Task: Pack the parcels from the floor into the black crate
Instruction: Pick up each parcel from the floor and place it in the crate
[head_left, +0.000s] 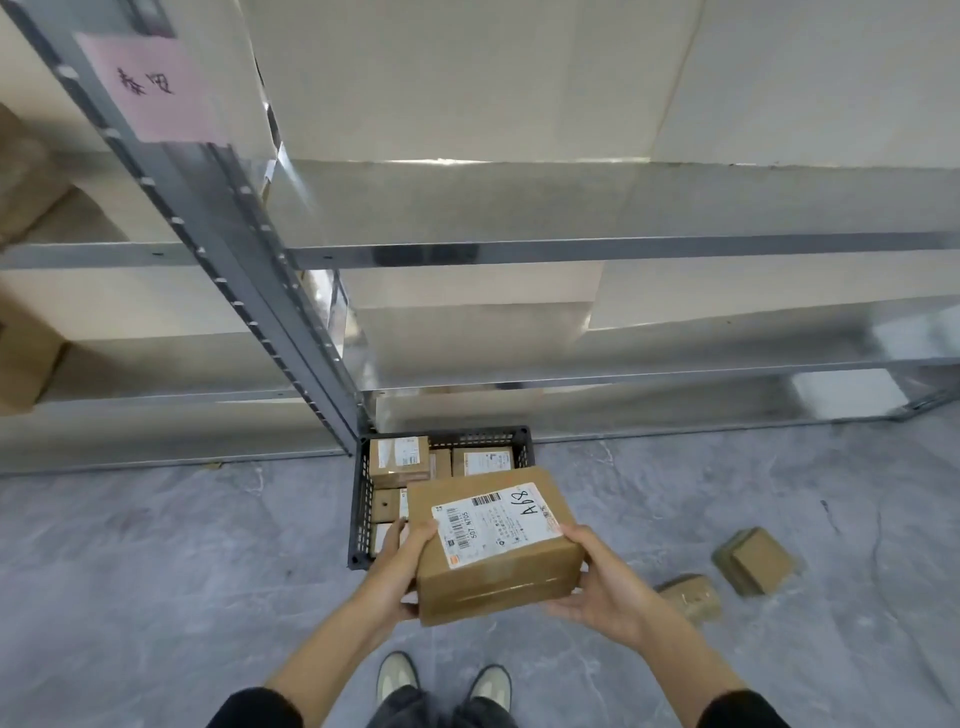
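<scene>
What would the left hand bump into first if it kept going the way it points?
Probably the black crate or the small parcels inside it. The left hand, gripping the labelled parcel, points forward over its near end; how high above is unclear.

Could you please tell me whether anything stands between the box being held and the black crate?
Nothing visible does. The left hand and right hand hold the box just above the crate's near end. Smaller parcels already lie inside; the space under the box is hidden.

Labelled brown parcel (496, 543) held over part-filled black crate (362, 501), two parcels (693, 597) (756, 561) on floor (156, 571)
</scene>
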